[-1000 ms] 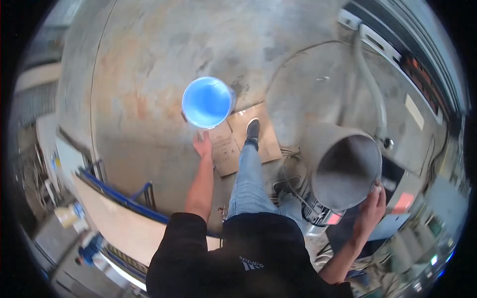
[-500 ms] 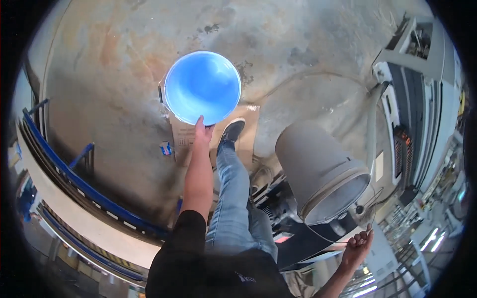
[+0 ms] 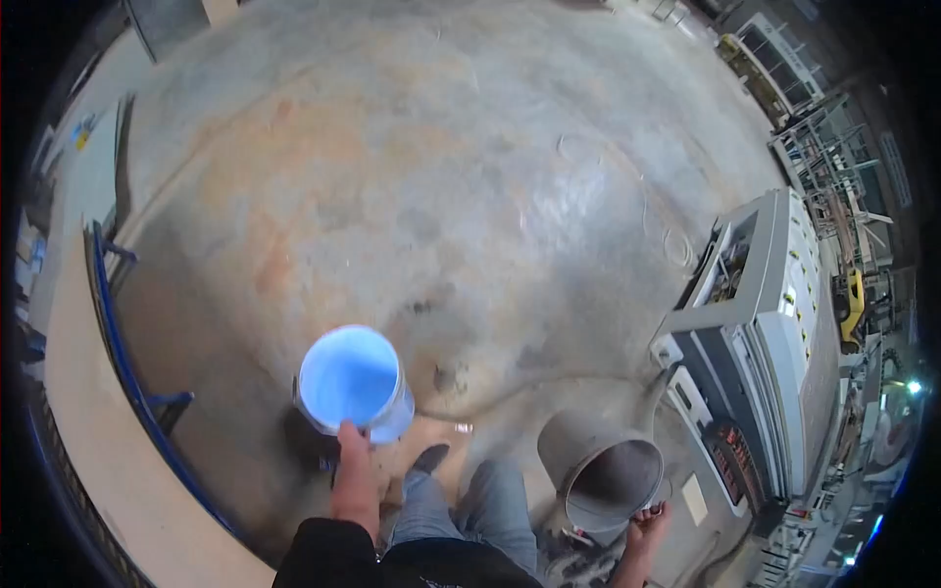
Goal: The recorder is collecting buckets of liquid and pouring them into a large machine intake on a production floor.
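Note:
My left hand [image 3: 355, 451] is closed on the near rim of a pale blue bucket [image 3: 394, 416]. The bucket tilts, and its bright inside faces me with nothing visible in it. To the right, a grey bucket [image 3: 569, 441] hangs tipped, its dark mouth turned toward me and to the right. My right hand [image 3: 645, 529] is closed beside the lower right of that mouth, where the thin wire handle runs. The exact grip there is small and partly hidden.
A flattened cardboard sheet [image 3: 446, 441] lies under my feet. At the left runs a long bench with a blue frame [image 3: 127, 343]. A large grey-white machine [image 3: 735, 382] stands at the right, with a cable [image 3: 549, 382] on the concrete floor [image 3: 392, 216] leading toward it.
My view has lifted to show more floor ahead. The grey bucket has swung closer to my right hand. The pale blue bucket, still in my left hand, has tilted so its outer side shows.

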A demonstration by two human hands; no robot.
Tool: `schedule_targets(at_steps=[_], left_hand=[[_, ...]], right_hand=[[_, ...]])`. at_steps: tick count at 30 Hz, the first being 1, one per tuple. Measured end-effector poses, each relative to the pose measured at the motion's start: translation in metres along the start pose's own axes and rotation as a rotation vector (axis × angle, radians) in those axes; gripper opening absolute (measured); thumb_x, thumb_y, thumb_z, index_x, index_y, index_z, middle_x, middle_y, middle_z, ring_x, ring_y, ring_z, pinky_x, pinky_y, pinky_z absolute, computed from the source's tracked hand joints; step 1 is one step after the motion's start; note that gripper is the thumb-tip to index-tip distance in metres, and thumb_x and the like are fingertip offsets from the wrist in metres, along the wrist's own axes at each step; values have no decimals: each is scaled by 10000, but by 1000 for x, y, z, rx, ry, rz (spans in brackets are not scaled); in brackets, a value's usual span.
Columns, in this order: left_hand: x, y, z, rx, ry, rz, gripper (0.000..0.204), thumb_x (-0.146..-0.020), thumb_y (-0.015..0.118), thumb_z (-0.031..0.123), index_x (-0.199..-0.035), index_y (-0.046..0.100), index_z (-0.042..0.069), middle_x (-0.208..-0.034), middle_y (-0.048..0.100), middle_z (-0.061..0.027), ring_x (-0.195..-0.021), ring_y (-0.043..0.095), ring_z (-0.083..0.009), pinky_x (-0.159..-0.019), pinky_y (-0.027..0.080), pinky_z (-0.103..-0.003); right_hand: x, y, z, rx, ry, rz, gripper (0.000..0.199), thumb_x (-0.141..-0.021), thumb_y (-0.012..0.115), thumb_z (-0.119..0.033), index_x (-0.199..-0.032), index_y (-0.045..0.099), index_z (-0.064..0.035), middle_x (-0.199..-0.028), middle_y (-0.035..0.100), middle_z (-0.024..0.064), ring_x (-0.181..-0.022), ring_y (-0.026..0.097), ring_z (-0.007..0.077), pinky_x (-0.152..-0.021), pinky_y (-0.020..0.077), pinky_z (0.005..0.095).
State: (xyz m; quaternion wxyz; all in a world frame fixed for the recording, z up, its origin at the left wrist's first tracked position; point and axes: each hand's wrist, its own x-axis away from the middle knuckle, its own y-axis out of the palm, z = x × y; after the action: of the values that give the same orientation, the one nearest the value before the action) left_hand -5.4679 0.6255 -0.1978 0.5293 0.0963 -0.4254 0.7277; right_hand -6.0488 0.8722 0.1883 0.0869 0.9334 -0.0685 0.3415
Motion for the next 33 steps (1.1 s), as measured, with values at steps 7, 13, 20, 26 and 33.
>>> schedule_targets(at_steps=[7, 13, 20, 26, 33], left_hand=[[46, -35, 81, -789, 396, 127, 506, -575, 796, 415, -790, 601, 1, -769, 603, -201, -715, 593, -414, -696, 507, -458], [53, -58, 148, -937, 224, 201, 321, -875, 463, 298, -1142, 488, 122, -1179, 456, -94, -1101, 412, -302, -756, 496, -477], [27, -83, 199, -484, -7, 349, 520, -685, 769, 361, -942, 555, -37, -814, 600, -174, -729, 590, -309, -681, 517, -427], [-44, -93, 235, 868, -512, 626, 403, -777, 625, 361, -991, 567, 24, -896, 610, -125, -798, 587, -283, -673, 497, -452], [-196, -138, 317, 1946, -624, 805, 312, -831, 472, 226, -1087, 554, 67, -1012, 596, -117, -848, 587, -281, -616, 487, -433]], right_hand=[[-87, 48, 2, 9, -23, 49, 262, -898, 491, -303, -700, 382, -169, -598, 356, -34, -435, 324, 97, -365, 262, 229], [-211, 168, 72, 81, -31, 122, 267, -886, 472, -329, -802, 529, -82, -725, 536, 70, -565, 459, 220, -490, 421, 351], [-185, 459, 124, 556, 79, -318, 324, -877, 473, -385, -818, 541, -73, -723, 548, 88, -563, 488, 239, -487, 425, 377], [-114, 671, 197, 905, 110, -598, 377, -869, 473, -432, -832, 552, -66, -722, 559, 102, -561, 513, 255, -484, 429, 399], [4, 885, 341, 1141, 132, -823, 440, -860, 473, -488, -848, 564, -57, -721, 571, 120, -558, 542, 274, -480, 433, 425]])
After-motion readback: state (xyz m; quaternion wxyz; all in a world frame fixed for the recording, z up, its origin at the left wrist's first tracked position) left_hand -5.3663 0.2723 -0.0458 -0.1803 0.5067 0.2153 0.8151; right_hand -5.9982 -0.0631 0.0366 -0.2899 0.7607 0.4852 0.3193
